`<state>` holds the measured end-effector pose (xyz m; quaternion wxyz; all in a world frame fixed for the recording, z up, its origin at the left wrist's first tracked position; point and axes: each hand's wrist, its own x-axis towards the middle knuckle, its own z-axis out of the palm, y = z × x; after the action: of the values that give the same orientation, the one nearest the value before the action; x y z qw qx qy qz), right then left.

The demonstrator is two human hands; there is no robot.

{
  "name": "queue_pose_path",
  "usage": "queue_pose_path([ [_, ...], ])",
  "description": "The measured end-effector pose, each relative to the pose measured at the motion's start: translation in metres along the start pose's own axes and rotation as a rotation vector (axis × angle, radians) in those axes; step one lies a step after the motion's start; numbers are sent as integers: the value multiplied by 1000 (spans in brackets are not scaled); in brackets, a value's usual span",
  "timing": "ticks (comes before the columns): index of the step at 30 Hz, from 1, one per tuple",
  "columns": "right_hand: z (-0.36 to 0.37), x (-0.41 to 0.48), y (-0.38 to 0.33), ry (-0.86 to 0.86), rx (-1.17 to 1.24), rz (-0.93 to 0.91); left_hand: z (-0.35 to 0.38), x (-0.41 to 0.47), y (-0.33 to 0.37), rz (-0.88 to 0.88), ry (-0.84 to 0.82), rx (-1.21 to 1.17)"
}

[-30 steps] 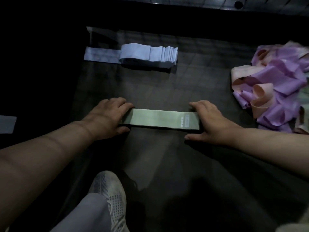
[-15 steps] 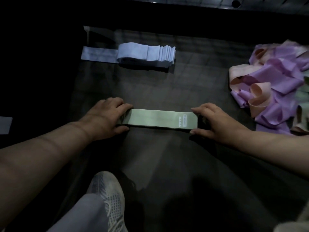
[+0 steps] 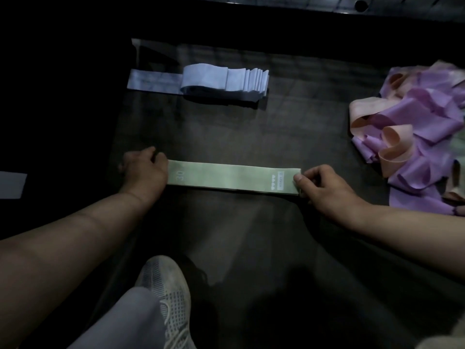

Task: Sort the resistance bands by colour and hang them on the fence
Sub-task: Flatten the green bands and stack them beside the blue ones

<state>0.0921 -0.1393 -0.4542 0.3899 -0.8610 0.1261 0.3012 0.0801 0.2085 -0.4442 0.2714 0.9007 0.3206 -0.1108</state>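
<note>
Dark mat [image 3: 251,127] on a dim floor, its edges lost in shadow; the green band [image 3: 226,178] lies flat across its middle. The left hand [image 3: 144,172] covers the band's left end with its fingers hidden, so I can't tell if it grips or only presses, while the right hand [image 3: 324,187] pinches the right end, the two hands well apart. A pale blue stack [image 3: 226,80] of folded bands sits near the far left corner, a purple and peach pile [image 3: 415,137] is cut off at the right edge, a white shoe [image 3: 168,298] pokes in at the near edge, and a pale strip [image 3: 11,185] off the left edge is cropped and too dark to identify.
</note>
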Motion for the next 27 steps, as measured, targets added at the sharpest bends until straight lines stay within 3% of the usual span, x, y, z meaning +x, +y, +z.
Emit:
queue_pose_path([
  [2, 4, 4, -1, -4, 30, 44, 5, -7, -1, -152, -36, -205],
  [4, 5, 7, -5, 11, 22, 50, 10, -13, 0, -192, -51, -300],
  [13, 4, 7, -4, 27, 48, 83, 13, -11, -1, -173, -29, -331],
  [19, 5, 6, -11, 31, 78, 124, 14, -8, -4, -251, -24, -394],
  [22, 5, 3, -14, 45, 61, 125, 12, -10, 3, -222, 15, -262],
  [24, 4, 2, -13, 50, 54, 129, 7, -16, 9, -85, 75, 35],
  [27, 4, -2, -13, 26, 3, 126, 5, -26, 10, 469, 127, 360],
])
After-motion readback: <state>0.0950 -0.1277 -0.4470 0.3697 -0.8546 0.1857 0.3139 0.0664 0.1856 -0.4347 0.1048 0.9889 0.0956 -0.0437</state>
